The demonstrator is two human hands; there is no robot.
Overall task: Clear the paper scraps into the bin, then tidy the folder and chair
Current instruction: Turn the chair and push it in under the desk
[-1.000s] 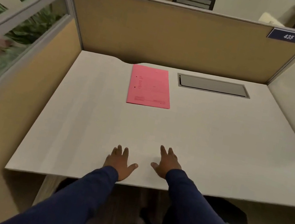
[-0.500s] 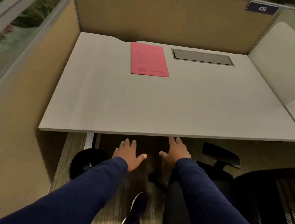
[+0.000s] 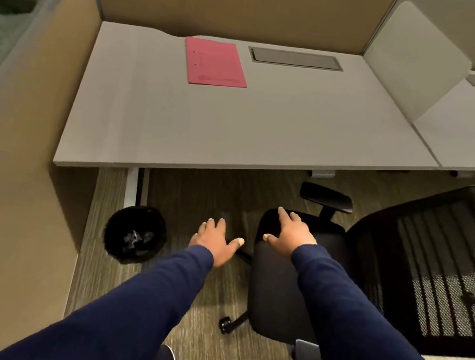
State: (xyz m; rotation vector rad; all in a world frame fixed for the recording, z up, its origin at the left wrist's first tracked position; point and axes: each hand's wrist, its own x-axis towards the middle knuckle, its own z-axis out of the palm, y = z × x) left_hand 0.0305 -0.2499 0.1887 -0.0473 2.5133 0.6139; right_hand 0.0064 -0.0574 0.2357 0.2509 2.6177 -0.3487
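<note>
Both hands are spread wide and hold nothing: the right hand (image 3: 290,235) is over the chair (image 3: 290,284) seat, the left hand (image 3: 216,241) beside it. The folder (image 3: 215,63) lies on the counter (image 3: 237,135); the bin (image 3: 135,234) holds scraps. Risk: the castored chair may roll into the bin if pushed askew.

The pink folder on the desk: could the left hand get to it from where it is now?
Probably not without stepping closer: the left hand hangs open over the floor, short of the desk, with the folder at its far edge. Nothing blocks it.

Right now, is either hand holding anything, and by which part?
Nothing is gripped. The right hand lies open over the front edge of the chair seat; actual contact is unclear. The left hand is open above the floor.
</note>
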